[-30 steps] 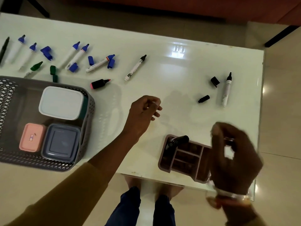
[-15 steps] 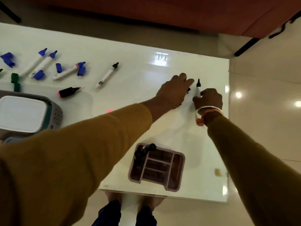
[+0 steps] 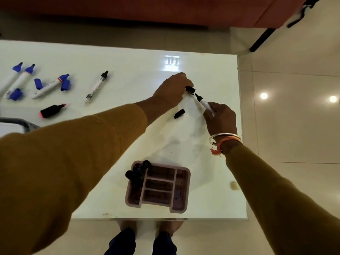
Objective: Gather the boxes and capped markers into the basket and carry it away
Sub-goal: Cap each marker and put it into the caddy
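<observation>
— Left side of the frame?
— Basket [image 3: 22, 124], corner only, at the left edge, with a white box [image 3: 9, 127] inside. Above it: uncapped blue markers [image 3: 20, 80], loose blue caps [image 3: 38, 83], a black highlighter [image 3: 52, 111], a black-tipped marker [image 3: 96, 87].
— Centre?
— Lower centre: pink organiser [image 3: 184, 207] holding black markers [image 3: 137, 173]. Above it: left hand [image 3: 171, 91], fingers curled, pinching a black cap [image 3: 190, 89] turned toward the nib, likely for capping. A spare cap [image 3: 179, 113] lies just below.
— Right?
— Right hand [image 3: 220, 118], fingers wrapped round a white marker [image 3: 203, 102], nib aimed at the cap, not yet seated.

no legible text, marker labels [image 3: 89, 96] blurred
</observation>
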